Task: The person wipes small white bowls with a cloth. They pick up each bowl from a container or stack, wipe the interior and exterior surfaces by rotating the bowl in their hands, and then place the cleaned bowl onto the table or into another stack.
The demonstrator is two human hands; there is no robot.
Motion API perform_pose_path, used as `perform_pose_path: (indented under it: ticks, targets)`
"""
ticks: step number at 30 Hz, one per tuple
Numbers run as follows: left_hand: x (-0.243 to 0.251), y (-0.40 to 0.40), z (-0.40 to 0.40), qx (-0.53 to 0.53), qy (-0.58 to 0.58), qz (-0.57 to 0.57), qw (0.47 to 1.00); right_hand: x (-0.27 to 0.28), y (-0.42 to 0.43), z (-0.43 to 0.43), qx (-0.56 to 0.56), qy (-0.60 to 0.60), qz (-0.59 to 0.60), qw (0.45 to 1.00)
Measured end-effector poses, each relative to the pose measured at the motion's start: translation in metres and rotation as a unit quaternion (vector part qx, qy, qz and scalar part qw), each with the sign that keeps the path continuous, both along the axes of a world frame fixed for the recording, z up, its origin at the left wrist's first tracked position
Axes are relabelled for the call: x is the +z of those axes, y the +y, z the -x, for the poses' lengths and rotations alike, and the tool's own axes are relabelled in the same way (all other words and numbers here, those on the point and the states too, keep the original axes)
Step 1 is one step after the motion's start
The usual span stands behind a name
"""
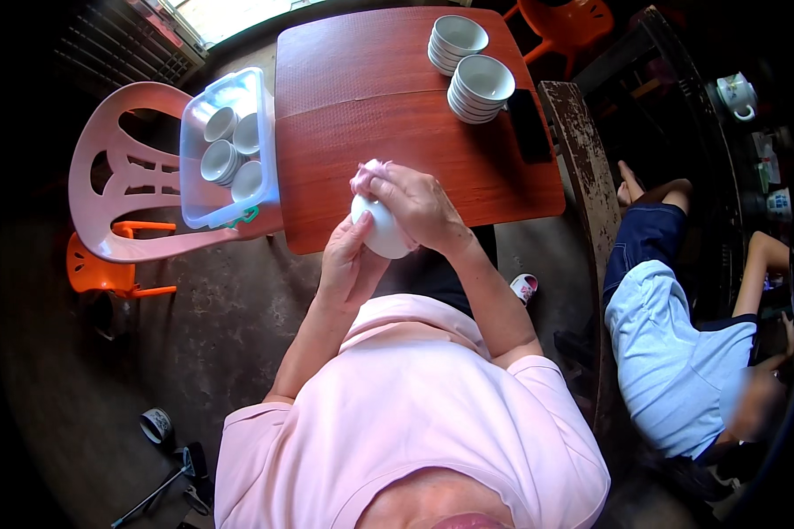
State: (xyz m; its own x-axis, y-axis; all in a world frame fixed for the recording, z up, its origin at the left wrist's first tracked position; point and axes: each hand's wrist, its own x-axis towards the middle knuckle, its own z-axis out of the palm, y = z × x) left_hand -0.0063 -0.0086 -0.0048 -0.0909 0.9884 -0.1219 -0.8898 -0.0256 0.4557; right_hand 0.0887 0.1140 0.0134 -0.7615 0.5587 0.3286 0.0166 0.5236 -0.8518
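Note:
Between my two hands, just off the table's near edge, is a white bowl. My left hand grips it from the left, with the thumb on its outer surface. A bunched pink cloth is in my right hand, pressed against the bowl's far side. Two stacks of white bowls stand at the table's far right, one nearer stack and one farther stack. To the left, a clear plastic bin holds several more white bowls.
The reddish wooden table is in front of me. A black flat object lies at its right edge. The bin rests on a pink plastic chair; an orange chair is below. Another person lies on a worn wooden bench at right.

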Motion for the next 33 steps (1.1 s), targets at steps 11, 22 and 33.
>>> perform_pose_path:
  ticks: [11, 22, 33]
  targets:
    - [-0.025, 0.003, 0.008, 0.095, -0.266, 0.021, 0.959, -0.031, -0.024, 0.009, -0.116, 0.072, -0.257, 0.957]
    - [-0.042, 0.0, 0.02, 0.094, -0.389, -0.08, 0.913, -0.034, -0.026, 0.02, -0.149, 0.097, -0.171, 0.969]
    - [-0.017, -0.004, 0.019, -0.026, -0.026, 0.009, 0.999, -0.023, 0.025, 0.008, 0.159, 0.047, 0.36, 0.918]
